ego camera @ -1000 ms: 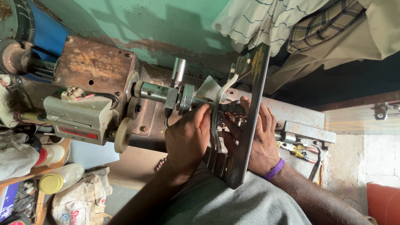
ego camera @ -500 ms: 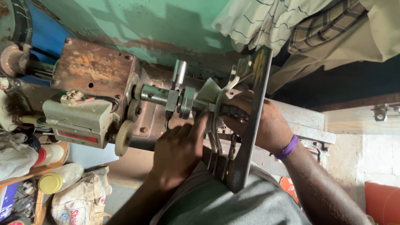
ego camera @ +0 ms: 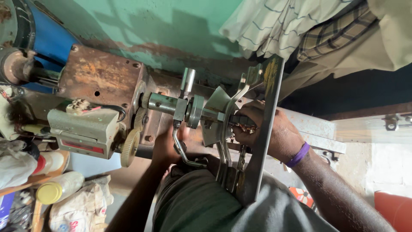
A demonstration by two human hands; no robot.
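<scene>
A rusty winding machine point(ego camera: 101, 79) carries a steel spindle point(ego camera: 171, 104) with a grey cone-shaped former point(ego camera: 216, 103). My right hand point(ego camera: 268, 131), purple band on the wrist, is closed around the dark piece with copper wire point(ego camera: 244, 124) at the spindle's end, partly behind a flat metal bar point(ego camera: 266, 129). Lower down, my left hand point(ego camera: 165, 146) sits behind the bent crank handle point(ego camera: 182, 152) under the spindle. It is blurred, so its grip is unclear.
A grey switch box point(ego camera: 83, 129) and brass gears point(ego camera: 128, 148) sit left of the spindle. Bottles point(ego camera: 58, 187) and a sack point(ego camera: 81, 210) lie at lower left. Hanging cloth point(ego camera: 292, 21) is at top right, against a green wall point(ego camera: 171, 25).
My left hand has left the coil beside my right hand and moved left to the crank handle. My right hand stays on the coil.
</scene>
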